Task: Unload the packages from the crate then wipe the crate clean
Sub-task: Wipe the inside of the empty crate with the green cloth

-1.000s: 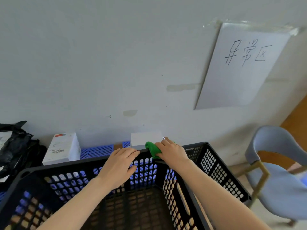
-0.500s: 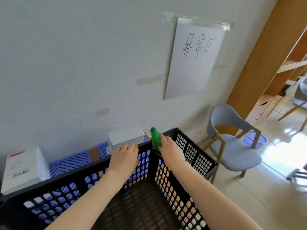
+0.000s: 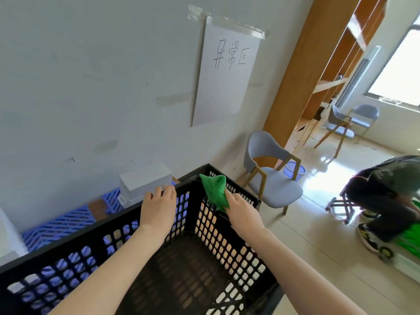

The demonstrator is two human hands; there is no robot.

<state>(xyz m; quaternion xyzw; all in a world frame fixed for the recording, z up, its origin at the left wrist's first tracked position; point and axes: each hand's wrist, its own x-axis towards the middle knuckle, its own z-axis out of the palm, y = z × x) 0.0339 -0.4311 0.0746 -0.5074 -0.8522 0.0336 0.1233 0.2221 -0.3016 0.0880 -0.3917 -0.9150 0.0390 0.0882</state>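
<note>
Crate [image 3: 75,241]: no packages inside. Left hand [image 3: 159,208] grips far rim. Right hand [image 3: 243,212] pinches cloth [image 3: 214,189], now moved round the corner onto right wall. Box [image 3: 145,180] outside, behind. Wiping likely midway.

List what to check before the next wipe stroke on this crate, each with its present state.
1. Packages out: ok, the black crate holds none on its visible floor.
2. Cloth held: ok, the right hand grips the green cloth.
3. Cloth on crate: ok, it lies over the far right corner rim.
4. Crate steadied: ok, the left hand holds the far rim.
5. Dirt on crate: cannot tell.
6. White box behind the far wall clear of the fingers: cannot tell.
</note>
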